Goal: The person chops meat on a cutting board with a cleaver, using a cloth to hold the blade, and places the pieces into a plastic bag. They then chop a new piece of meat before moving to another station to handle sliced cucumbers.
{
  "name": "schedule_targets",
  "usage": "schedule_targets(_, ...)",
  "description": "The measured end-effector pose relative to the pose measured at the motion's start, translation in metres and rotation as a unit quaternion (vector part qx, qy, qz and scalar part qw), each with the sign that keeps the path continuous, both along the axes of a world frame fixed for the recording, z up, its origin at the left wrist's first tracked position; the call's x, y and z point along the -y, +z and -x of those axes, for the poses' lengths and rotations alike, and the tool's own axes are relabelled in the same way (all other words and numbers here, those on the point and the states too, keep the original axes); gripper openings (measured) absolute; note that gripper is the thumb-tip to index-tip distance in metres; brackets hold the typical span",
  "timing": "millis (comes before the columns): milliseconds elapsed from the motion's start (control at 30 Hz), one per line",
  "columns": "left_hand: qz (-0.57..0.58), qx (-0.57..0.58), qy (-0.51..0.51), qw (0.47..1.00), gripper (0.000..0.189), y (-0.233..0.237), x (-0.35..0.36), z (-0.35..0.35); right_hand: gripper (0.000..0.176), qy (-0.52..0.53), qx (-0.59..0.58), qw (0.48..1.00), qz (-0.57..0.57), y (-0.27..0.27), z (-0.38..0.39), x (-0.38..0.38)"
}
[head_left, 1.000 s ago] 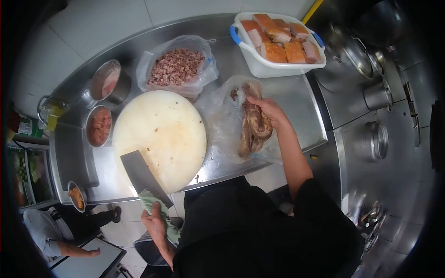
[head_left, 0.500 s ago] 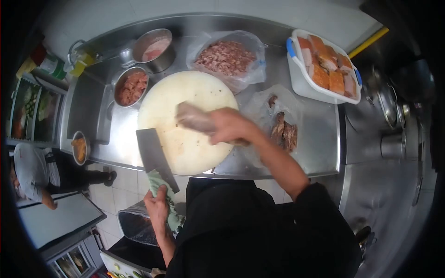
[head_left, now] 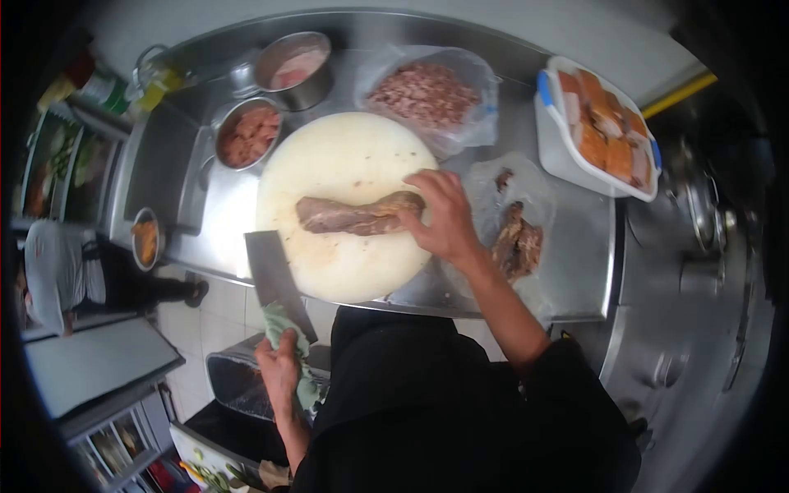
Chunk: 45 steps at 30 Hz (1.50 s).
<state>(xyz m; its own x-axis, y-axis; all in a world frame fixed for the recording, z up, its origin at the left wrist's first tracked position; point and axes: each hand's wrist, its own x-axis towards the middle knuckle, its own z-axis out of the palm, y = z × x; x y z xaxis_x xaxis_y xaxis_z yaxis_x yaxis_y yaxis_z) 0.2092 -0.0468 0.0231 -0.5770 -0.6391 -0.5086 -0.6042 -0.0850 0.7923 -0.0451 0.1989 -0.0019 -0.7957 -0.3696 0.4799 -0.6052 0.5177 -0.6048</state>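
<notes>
A long piece of dark cooked meat (head_left: 349, 215) lies across the round white chopping board (head_left: 345, 275). At its right end is my right hand (head_left: 444, 215), fingers spread and arched above the meat; the thumb touches its surface. My left hand (head_left: 281, 366), low at the counter's front edge, is closed around a cleaver (head_left: 275, 275) and a green cloth (head_left: 283, 324). The cleaver's handle is hidden by the hand and cloth. Its broad blade points away from me, overlapping the board's left edge.
Dark meat pieces (head_left: 518, 246) lie on a plastic bag at right. Behind the board stand a bag of chopped meat (head_left: 423, 94) and metal pots of raw meat (head_left: 249, 135). A white tub (head_left: 567, 152) holds browned blocks. A person (head_left: 62, 263) stands at left.
My right hand has laid the lifted meat flat on the board and its fingers have spread. My left hand keeps the cleaver in nearly the same place. The view has shifted slightly.
</notes>
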Motion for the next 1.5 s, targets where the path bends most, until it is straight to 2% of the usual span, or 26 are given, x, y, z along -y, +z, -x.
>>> schedule_targets(33, -0.005, -0.005, -0.005, 1.0, 0.023, 0.002, -0.001, 0.003, 0.05, 0.014, 0.001, 1.0, 0.007, -0.001, -0.005, -0.001)
schedule_targets(133, 0.006, 0.002, -0.017, 1.0, 0.023, 0.012, -0.006, 0.012, 0.063, 0.033, 0.01, 0.997, -0.073, -0.01, -0.03, 0.005)
schedule_targets(300, 0.025, -0.015, -0.043, 0.999, 0.024, 0.002, -0.005, 0.005, 0.066, 0.047, -0.043, 0.991, -0.118, -0.041, -0.019, 0.034)
schedule_targets(367, 0.034, 0.003, -0.041, 0.999, 0.025, 0.008, -0.009, 0.005, 0.066, 0.077, 0.026, 0.985, -0.152, -0.044, 0.004, 0.038)
schedule_targets(400, 0.038, -0.003, -0.039, 0.999, 0.025, 0.006, -0.01, 0.002, 0.075, 0.095, 0.045, 0.98, -0.17, -0.042, 0.015, 0.038)
schedule_targets(433, 0.04, -0.01, -0.04, 0.998, 0.025, 0.005, -0.011, 0.0, 0.075, 0.095, 0.043, 0.98, -0.17, -0.037, 0.025, 0.037)
schedule_targets(533, 0.011, -0.014, -0.009, 1.0, 0.025, 0.009, -0.016, -0.005, 0.095, 0.182, 0.151, 0.97, -0.049, -0.018, 0.044, 0.03)
schedule_targets(567, 0.007, -0.016, -0.005, 1.0, 0.025, 0.01, -0.018, -0.007, 0.095, 0.185, 0.15, 0.97, -0.053, -0.014, 0.045, 0.026)
schedule_targets(633, 0.0, -0.021, 0.02, 1.0, 0.025, 0.01, -0.02, -0.011, 0.094, 0.104, 0.157, 0.981, -0.038, -0.01, 0.048, 0.02)
schedule_targets(800, 0.032, -0.001, 0.005, 0.999, 0.024, 0.006, -0.017, -0.019, 0.086, 0.049, 0.099, 0.993, -0.045, -0.018, 0.03, 0.024)
schedule_targets(867, 0.017, -0.006, 0.01, 1.0, 0.023, 0.007, -0.018, -0.019, 0.081, 0.016, -0.006, 0.997, -0.071, -0.018, 0.021, 0.035)
schedule_targets(900, 0.02, -0.006, 0.014, 1.0, 0.023, 0.005, -0.018, -0.019, 0.081, 0.02, -0.007, 0.997, -0.069, -0.02, 0.021, 0.042)
schedule_targets(967, 0.032, 0.003, 0.001, 0.999, 0.023, 0.001, -0.016, -0.019, 0.078, 0.098, -0.062, 0.983, -0.144, -0.024, 0.02, 0.057)
schedule_targets(1000, 0.023, -0.005, 0.005, 1.0, 0.024, 0.005, -0.018, -0.016, 0.077, 0.13, -0.048, 0.979, -0.146, -0.024, 0.016, 0.066)
schedule_targets(1133, 0.027, 0.007, -0.01, 1.0, 0.027, 0.004, -0.019, -0.01, 0.074, 0.143, -0.049, 0.97, -0.189, -0.038, 0.004, 0.111)
schedule_targets(1200, 0.028, 0.009, -0.018, 0.999, 0.027, 0.006, -0.019, -0.008, 0.071, 0.149, 0.018, 0.972, -0.182, -0.053, 0.006, 0.127)
schedule_targets(1333, 0.049, 0.019, -0.033, 0.998, 0.029, 0.012, -0.021, -0.006, 0.068, 0.213, 0.027, 0.962, -0.171, -0.049, 0.005, 0.102)
schedule_targets(1400, 0.059, 0.012, -0.034, 0.998, 0.03, 0.009, -0.021, -0.009, 0.063, 0.32, 0.023, 0.929, -0.183, -0.046, 0.003, 0.081)
schedule_targets(1433, 0.077, 0.03, -0.06, 0.995, 0.029, 0.009, -0.018, -0.011, 0.063, 0.322, 0.029, 0.928, -0.186, -0.041, -0.002, 0.075)
schedule_targets(1500, 0.094, 0.053, -0.087, 0.99, 0.029, 0.014, -0.017, -0.009, 0.053, 0.251, -0.096, 0.948, -0.171, -0.021, -0.014, 0.068)
